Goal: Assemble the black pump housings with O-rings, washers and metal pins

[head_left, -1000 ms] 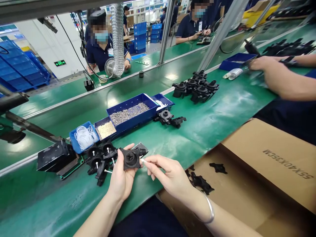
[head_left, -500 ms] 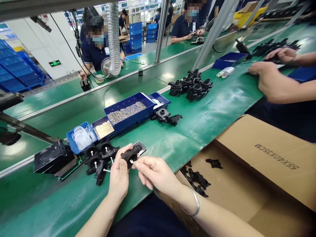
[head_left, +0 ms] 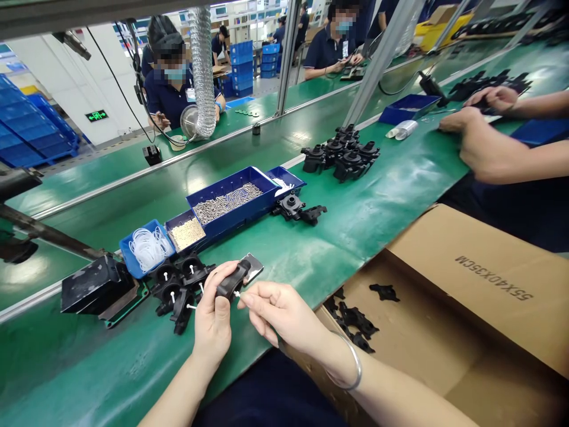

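Note:
A black plastic housing (head_left: 234, 280) is held up over the bench by my left hand (head_left: 214, 320), its fingers wrapped round the far side and the thumb in front. Thumb and forefinger of my right hand (head_left: 280, 308) pinch a small white pin (head_left: 237, 294) against the near face of the housing. How deep the pin sits cannot be made out. Left of my hands lies a cluster of black housings (head_left: 180, 290) with white pins standing out of them. A small silvery plate (head_left: 253, 268) lies behind the held housing.
Behind are a blue bin of white rings (head_left: 149, 248), a tray of pale small parts (head_left: 186, 232) and a tray of metal pins (head_left: 229, 204). A cardboard box (head_left: 444, 350) with black parts stands right, below the bench edge. A co-worker's hands (head_left: 480, 130) work at far right.
The housing in my left hand has turned, so its round opening no longer faces me. My right hand keeps its pinch on the white pin at nearly the same spot.

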{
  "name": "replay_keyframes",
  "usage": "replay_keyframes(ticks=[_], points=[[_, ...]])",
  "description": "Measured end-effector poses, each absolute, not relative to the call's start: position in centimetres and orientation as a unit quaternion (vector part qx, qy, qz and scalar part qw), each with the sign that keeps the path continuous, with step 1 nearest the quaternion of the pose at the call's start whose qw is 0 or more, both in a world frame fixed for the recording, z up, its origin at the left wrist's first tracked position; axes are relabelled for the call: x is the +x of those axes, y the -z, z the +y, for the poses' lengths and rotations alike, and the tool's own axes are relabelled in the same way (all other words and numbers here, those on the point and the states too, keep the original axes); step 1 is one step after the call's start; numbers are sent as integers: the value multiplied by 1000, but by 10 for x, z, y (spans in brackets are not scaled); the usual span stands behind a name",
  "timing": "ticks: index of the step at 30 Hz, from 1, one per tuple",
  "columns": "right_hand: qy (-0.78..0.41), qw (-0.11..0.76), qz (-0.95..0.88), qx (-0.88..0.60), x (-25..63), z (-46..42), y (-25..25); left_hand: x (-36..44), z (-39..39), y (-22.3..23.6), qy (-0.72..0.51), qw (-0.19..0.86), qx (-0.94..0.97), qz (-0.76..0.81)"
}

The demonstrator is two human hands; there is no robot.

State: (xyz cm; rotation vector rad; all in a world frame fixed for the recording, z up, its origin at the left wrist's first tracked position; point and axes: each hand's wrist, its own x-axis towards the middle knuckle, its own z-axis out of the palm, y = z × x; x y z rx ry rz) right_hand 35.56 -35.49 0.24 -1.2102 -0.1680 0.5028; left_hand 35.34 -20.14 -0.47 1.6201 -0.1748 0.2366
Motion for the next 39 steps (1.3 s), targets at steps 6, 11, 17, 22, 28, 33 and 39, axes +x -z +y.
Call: replay_keyframes(ticks=[6, 11, 17, 22, 28, 33, 39], points=[[-230, 818, -52, -524, 354, -346, -6, 358, -194, 3, -163, 551, 796, -191], [-200, 828, -54, -520, 361, -339, 1, 366, -191, 1, -152, 534, 809, -195], [-241, 787, -109, -557, 374, -347, -6, 365, -189, -1, -71, 591, 798, -98], [-176, 703, -155, -671, 373, -358, -11, 365, -190, -1, -105, 555, 819, -105], [-46, 610, -206, -763, 370, -354, 1, 363, -193, 2, -153, 486, 852, -122], [-8, 617, -195, -762, 372, -349, 9, 363, -195, 5, -150, 466, 861, -138], [-37, 633, -200, -747, 387, -350, 4, 378, -195, -4, -149, 442, 868, -169]])
